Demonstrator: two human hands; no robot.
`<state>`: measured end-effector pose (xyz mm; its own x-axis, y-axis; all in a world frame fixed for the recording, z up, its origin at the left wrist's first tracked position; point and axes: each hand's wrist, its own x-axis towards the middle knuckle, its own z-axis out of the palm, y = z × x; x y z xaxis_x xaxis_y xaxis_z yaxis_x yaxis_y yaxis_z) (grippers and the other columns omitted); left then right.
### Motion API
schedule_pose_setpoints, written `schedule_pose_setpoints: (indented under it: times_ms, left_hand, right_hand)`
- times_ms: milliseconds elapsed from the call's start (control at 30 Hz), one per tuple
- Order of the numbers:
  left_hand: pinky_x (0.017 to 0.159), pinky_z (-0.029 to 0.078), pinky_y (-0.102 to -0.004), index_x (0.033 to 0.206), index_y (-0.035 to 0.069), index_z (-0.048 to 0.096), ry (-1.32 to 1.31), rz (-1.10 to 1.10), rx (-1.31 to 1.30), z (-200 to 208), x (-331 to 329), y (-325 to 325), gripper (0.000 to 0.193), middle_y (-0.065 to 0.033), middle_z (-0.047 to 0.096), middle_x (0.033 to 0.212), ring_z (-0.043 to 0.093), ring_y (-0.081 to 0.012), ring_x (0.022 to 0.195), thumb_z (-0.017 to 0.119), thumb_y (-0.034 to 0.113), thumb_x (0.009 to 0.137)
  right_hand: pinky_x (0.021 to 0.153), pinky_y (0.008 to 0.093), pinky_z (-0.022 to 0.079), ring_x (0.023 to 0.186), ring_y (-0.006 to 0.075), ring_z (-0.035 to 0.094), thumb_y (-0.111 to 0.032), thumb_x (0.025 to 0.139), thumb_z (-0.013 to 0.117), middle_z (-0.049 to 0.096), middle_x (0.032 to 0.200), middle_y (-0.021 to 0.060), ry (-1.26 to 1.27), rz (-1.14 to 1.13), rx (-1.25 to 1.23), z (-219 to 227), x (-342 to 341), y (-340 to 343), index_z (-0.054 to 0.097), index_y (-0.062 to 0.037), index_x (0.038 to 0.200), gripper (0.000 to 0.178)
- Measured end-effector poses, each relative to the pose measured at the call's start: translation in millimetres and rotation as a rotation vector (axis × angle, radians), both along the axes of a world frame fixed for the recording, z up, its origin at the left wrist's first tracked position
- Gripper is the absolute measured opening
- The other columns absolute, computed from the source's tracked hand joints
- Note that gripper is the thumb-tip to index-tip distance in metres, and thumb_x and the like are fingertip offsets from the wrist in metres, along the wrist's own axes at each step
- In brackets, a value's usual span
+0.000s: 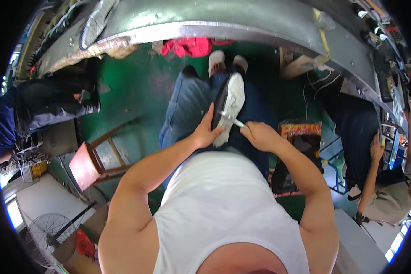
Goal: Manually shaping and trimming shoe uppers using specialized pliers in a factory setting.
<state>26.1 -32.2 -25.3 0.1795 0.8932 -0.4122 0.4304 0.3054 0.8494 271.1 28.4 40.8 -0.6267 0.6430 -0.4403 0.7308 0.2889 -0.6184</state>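
A shoe (pixel 234 96) lies over my lap with its toe pointing away from me. Its underside is whitish and its dark side shows along the left. My left hand (pixel 206 133) grips the shoe near the heel, the thumb on the underside and the fingers at the dark side. A short pale-handled tool (pixel 237 122) is in my closed right hand (pixel 259 136). The tool's head rests on or just over the middle of the sole; I cannot make out its exact kind.
A metal workbench (pixel 214 29) runs across the far side, with another shoe (pixel 98 23) at its left. Pink cloth (pixel 186 46) lies beneath. A wooden stool (pixel 84 166) and a fan (pixel 50 239) stand left. Co-workers sit at both sides, one with a visible hand (pixel 376 147).
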Motion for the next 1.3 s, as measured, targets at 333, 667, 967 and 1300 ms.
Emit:
schedule_pose_setpoints:
  times_ms: [333, 667, 967, 1300]
  left_hand:
    - [0.108, 0.04, -0.0377, 0.151, -0.003, 0.028, -0.827, 0.358, -0.113, 186.3, -78.8, 52.3, 0.073, -0.0179, 0.049, 0.143, 0.053, -0.0237, 0.127, 0.066, 0.011, 0.091]
    - [0.105, 0.043, -0.0419, 0.151, 0.011, 0.038, 0.578, -0.09, 0.711, 256.3, -9.4, 453.8, 0.067, -0.0151, 0.056, 0.136, 0.053, -0.0344, 0.127, 0.065, 0.025, 0.091]
    - [0.101, 0.046, -0.0447, 0.123, 0.008, 0.061, 0.438, -0.232, 1.225, 169.5, -21.6, 543.8, 0.032, -0.0154, 0.06, 0.129, 0.056, -0.0376, 0.121, 0.056, 0.024, 0.095]
    - [0.117, 0.026, -0.0398, 0.129, 0.008, 0.063, 0.612, 0.656, 0.686, 143.1, -226.2, 700.8, 0.062, -0.0286, 0.025, 0.155, 0.033, -0.0394, 0.141, 0.055, 0.055, 0.091]
  right_hand:
    - [0.079, 0.0457, 0.045, 0.091, 0.0368, 0.06, -0.037, 0.087, 0.066, 0.063, 0.099, 0.0147, 0.205, -0.3, 0.884, 96.5, 54.4, 123.6, 0.059, -0.0037, 0.111, 0.041]
    - [0.091, 0.046, 0.045, 0.102, 0.0388, 0.057, -0.031, 0.082, 0.076, 0.062, 0.11, 0.0183, 0.227, -0.397, 1.033, 72.6, 71.1, 259.3, 0.058, -0.001, 0.114, 0.047]
    - [0.089, 0.0476, 0.045, 0.101, 0.0397, 0.057, -0.029, 0.076, 0.079, 0.062, 0.108, 0.018, 0.179, -0.426, 0.943, 80.5, 79.3, 259.8, 0.058, -0.0013, 0.111, 0.049]
    - [0.083, 0.0464, 0.045, 0.096, 0.0373, 0.057, -0.031, 0.072, 0.081, 0.061, 0.105, 0.0162, 0.118, -0.4, 0.909, 89.0, 76.1, 257.7, 0.059, -0.0023, 0.109, 0.052]
